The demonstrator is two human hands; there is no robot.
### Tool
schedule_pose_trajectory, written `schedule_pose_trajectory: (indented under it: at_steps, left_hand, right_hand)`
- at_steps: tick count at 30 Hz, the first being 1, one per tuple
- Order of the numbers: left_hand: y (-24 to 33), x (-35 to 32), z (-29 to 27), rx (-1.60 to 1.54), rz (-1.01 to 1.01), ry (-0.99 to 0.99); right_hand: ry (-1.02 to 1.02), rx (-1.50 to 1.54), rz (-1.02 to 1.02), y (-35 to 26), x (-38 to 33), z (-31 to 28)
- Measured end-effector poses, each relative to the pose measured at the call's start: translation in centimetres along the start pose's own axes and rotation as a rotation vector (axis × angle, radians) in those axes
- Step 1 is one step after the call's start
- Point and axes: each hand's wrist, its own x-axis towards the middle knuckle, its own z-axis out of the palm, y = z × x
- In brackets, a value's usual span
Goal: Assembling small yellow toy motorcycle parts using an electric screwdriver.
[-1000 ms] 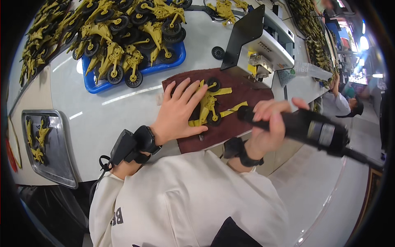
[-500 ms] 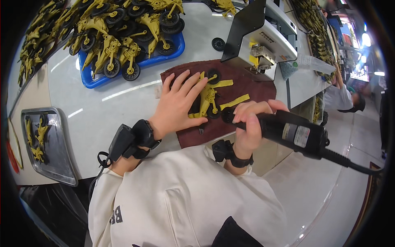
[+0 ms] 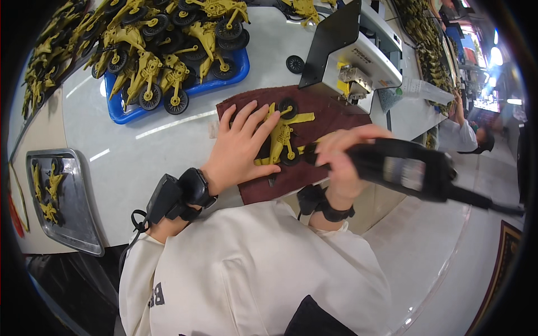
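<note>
Yellow toy vehicle (image 3: 280, 137) (black wheels) laid on dark red cloth (image 3: 336, 115) on white surface (image 3: 162, 151), pinned flat by left hand (image 3: 242, 147), fingers spread. Black power tool (image 3: 400, 168) clamped in right hand (image 3: 339, 159), tip set vs. toy. Blue tray (image 3: 126, 112) w/ more toys seen behind.

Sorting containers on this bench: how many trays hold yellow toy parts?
2. A blue tray heaped with wheeled yellow toys lies at the upper left, beyond the left hand; a metal tray with a few yellow parts sits at the bench's left edge. More may be hidden.
</note>
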Motion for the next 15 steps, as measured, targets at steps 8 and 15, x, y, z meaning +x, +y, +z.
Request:
schedule_pose_trajectory:
  at_steps: [8,15]
  left_hand:
    - [-0.1,-0.3,0.0,-0.059,-0.003,-0.023]
    - [-0.2,-0.4,0.0,-0.069,0.0,-0.012]
  right_hand:
    - [0.486,-0.337,-0.394,0.1,8.5,-3.2]
    - [0.313,-0.058,-0.093,-1.9,4.6,0.6]
